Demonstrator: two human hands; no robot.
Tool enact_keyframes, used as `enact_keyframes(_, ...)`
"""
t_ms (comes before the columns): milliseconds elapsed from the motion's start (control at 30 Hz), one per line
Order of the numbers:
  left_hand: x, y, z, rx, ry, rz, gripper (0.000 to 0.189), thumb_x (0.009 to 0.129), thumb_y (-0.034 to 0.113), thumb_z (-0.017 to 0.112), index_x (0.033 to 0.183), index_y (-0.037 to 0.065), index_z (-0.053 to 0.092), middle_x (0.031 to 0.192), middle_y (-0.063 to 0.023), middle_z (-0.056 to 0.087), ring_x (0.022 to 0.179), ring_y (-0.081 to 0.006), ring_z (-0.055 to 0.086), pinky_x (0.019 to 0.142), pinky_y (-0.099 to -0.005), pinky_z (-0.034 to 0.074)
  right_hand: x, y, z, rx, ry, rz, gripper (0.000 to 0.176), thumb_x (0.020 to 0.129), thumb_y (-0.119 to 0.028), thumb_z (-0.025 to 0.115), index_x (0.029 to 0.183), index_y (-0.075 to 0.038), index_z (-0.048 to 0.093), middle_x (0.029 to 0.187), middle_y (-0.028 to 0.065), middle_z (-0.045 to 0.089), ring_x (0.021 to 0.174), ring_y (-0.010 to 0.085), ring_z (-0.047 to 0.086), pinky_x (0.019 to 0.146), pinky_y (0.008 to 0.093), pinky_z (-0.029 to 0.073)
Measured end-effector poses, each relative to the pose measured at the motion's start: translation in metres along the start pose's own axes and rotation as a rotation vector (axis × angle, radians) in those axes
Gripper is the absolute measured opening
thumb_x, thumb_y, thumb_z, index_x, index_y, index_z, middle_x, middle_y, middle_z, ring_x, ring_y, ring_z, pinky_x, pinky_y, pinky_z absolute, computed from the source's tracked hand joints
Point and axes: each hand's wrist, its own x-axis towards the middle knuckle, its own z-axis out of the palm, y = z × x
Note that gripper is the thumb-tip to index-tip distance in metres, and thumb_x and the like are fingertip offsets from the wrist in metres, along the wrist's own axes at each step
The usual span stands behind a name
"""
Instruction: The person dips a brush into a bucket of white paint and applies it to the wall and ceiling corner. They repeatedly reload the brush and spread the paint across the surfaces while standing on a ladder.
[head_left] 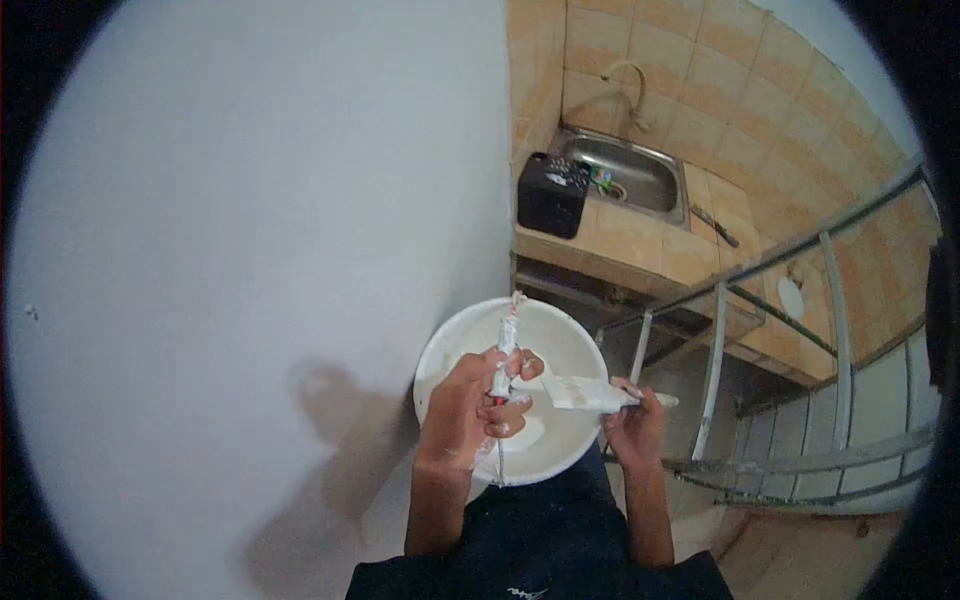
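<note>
My left hand [472,405] is closed around the plaster-smeared handle of a scraper tool [506,345], which stands upright over a white bucket [450,345]. My right hand [634,425] grips a putty knife [580,392] whose white-coated blade points left over the bucket. Pale plaster lies inside the bucket. The two tools nearly meet above its middle.
A smooth white wall [250,250] fills the left. Below to the right are a tiled counter [640,250] with a steel sink [620,170], a tap [630,85] and a black box [552,195]. Metal scaffold rails [780,300] run at right.
</note>
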Motion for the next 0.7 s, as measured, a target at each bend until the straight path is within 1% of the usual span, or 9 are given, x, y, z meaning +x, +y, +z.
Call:
enact_keyframes(33,0.000,-0.002,-0.003,-0.005,-0.004,-0.017,0.030,0.090,0.034,0.040,0.094,0.005,0.044,0.085,-0.0024,0.040,0.047,-0.0044,0.024,0.039,-0.0200,0.020,0.000,0.000,0.000,-0.025,0.016,0.038,0.041,0.094,-0.033,0.044,0.104,0.003,0.060,0.080,0.0121,0.066,0.060,0.0174,0.062,0.056,0.0293,0.052)
enact_keyframes(100,0.001,-0.003,-0.008,-0.110,-0.113,0.027,0.026,0.088,0.035,0.050,0.089,0.010,0.046,0.088,-0.0006,0.045,0.048,-0.0012,0.022,0.042,-0.0177,0.020,-0.005,-0.001,0.006,-0.007,0.006,0.013,0.039,0.094,-0.032,0.045,0.105,0.003,0.061,0.078,0.0129,0.066,0.060,0.0192,0.062,0.057,0.0302,0.052)
enact_keyframes(167,0.004,-0.007,-0.011,-0.106,-0.075,0.029,0.030,0.085,0.033,0.042,0.094,0.004,0.044,0.086,-0.0031,0.040,0.048,-0.0041,0.024,0.039,-0.0197,0.021,-0.005,-0.004,0.004,-0.029,-0.045,0.015,0.035,0.090,-0.028,0.053,0.100,0.005,0.061,0.092,0.0130,0.065,0.072,0.0199,0.064,0.058,0.0284,0.056)
enact_keyframes(300,0.003,-0.011,-0.014,-0.167,-0.118,0.036,0.025,0.089,0.035,0.048,0.089,0.010,0.046,0.089,-0.0015,0.045,0.049,-0.0016,0.022,0.043,-0.0183,0.020,-0.010,-0.010,0.012,-0.130,-0.161,-0.028,0.032,0.089,-0.025,0.054,0.099,0.004,0.061,0.092,0.0126,0.065,0.076,0.0206,0.064,0.062,0.0312,0.055)
enact_keyframes(367,0.000,-0.015,-0.016,-0.169,-0.113,0.056,0.025,0.089,0.035,0.047,0.090,0.010,0.047,0.090,-0.0015,0.045,0.050,-0.0016,0.022,0.043,-0.0182,0.020,-0.012,-0.012,0.019,-0.332,-0.048,-0.092,0.029,0.085,-0.021,0.058,0.100,0.003,0.061,0.091,0.0128,0.065,0.082,0.0221,0.063,0.070,0.0337,0.055)
enact_keyframes(500,-0.003,-0.026,-0.024,-0.247,-0.146,0.046,0.029,0.088,0.035,0.047,0.093,0.007,0.045,0.092,-0.0030,0.042,0.050,-0.0025,0.024,0.043,-0.0188,0.022,-0.021,-0.020,0.030,-0.610,-0.089,-0.213,0.027,0.080,-0.014,0.064,0.101,0.004,0.064,0.090,0.0151,0.065,0.084,0.0212,0.063,0.063,0.0315,0.054)
enact_keyframes(567,-0.006,-0.027,-0.029,-0.253,-0.151,0.041,0.034,0.087,0.037,0.047,0.097,0.004,0.044,0.093,-0.0043,0.039,0.051,-0.0035,0.024,0.043,-0.0197,0.023,-0.021,-0.021,0.032,-1.108,-0.328,-0.608,0.022,0.077,-0.010,0.069,0.096,0.000,0.068,0.089,0.0139,0.065,0.079,0.0193,0.062,0.063,0.0297,0.051)
enact_keyframes(600,-0.007,-0.027,-0.030,-0.241,-0.151,0.029,0.034,0.087,0.037,0.047,0.097,0.005,0.044,0.094,-0.0045,0.039,0.051,-0.0034,0.024,0.043,-0.0197,0.023,-0.023,-0.025,0.036,-1.188,-0.317,-0.484,0.016,0.075,-0.010,0.070,0.090,-0.003,0.071,0.087,0.0131,0.066,0.077,0.0183,0.060,0.065,0.0302,0.049)
enact_keyframes(700,-0.004,-0.028,-0.029,-0.186,-0.159,0.031,0.034,0.087,0.037,0.047,0.098,0.005,0.044,0.094,-0.0047,0.039,0.052,-0.0033,0.024,0.044,-0.0197,0.024,-0.020,-0.029,0.034,-1.388,-0.370,-0.443,0.017,0.074,-0.010,0.069,0.089,-0.001,0.070,0.085,0.0124,0.066,0.075,0.0191,0.060,0.067,0.0317,0.048)
